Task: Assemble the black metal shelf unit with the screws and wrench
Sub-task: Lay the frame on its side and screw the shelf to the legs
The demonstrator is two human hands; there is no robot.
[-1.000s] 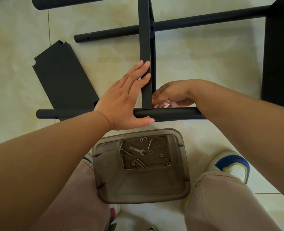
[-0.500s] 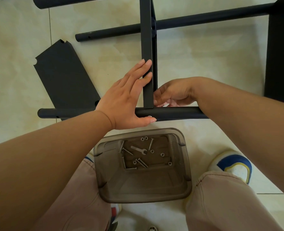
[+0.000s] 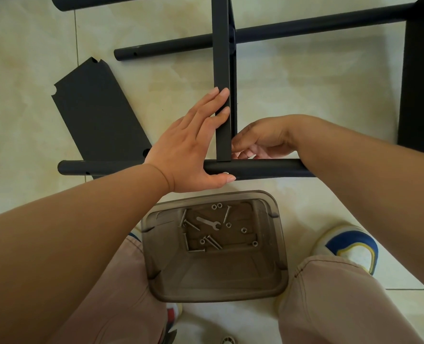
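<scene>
A black shelf panel (image 3: 222, 70) stands on edge across the near black tube (image 3: 260, 168) and the far tube (image 3: 293, 27). My left hand (image 3: 193, 147) lies flat against the panel's left face, and its thumb presses a silver screw head (image 3: 225, 173) on the near tube's front. My right hand (image 3: 260, 139) is behind the tube on the panel's right side, its fingers curled at the joint; what they pinch is hidden. A small wrench (image 3: 209, 222) lies with several screws and nuts in the brown plastic tub (image 3: 278, 244).
A loose black shelf panel (image 3: 99, 112) lies flat on the tiled floor at the left. Another tube (image 3: 101, 0) lies at the top left, and a black panel (image 3: 422, 78) stands at the right edge. My knees and shoes flank the tub.
Both hands stay at the joint; my right hand's fingers have shifted slightly.
</scene>
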